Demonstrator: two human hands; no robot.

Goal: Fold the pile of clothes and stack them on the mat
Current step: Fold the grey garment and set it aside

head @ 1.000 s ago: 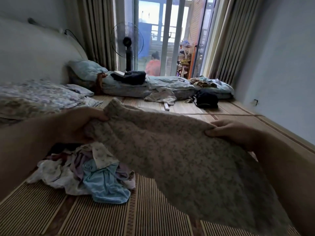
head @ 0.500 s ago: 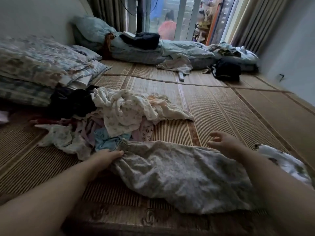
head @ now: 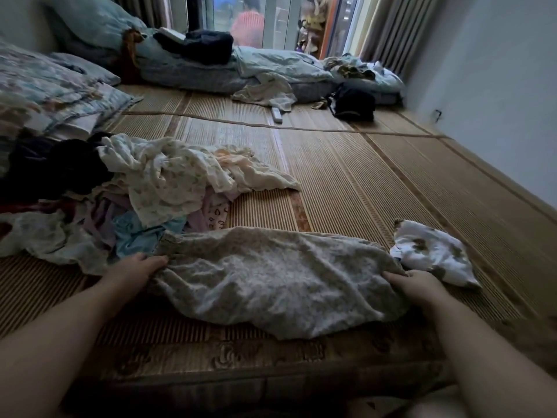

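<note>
Touchdown: the beige speckled cotton garment (head: 271,279), aloft a second ago, is now lying on the woven straw mat (head: 361,191) beside the jumbled clothes pile (head: 144,191). The left hand (head: 135,267) is pressing near-straight fingers on one edge; the right hand (head: 413,285) is curling fingers round the other. Folding is likely starting.

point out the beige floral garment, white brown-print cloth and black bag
beige floral garment (head: 277,276), head view, middle of its fabric
white brown-print cloth (head: 434,254), head view, its centre
black bag (head: 354,99), head view, its top
</note>
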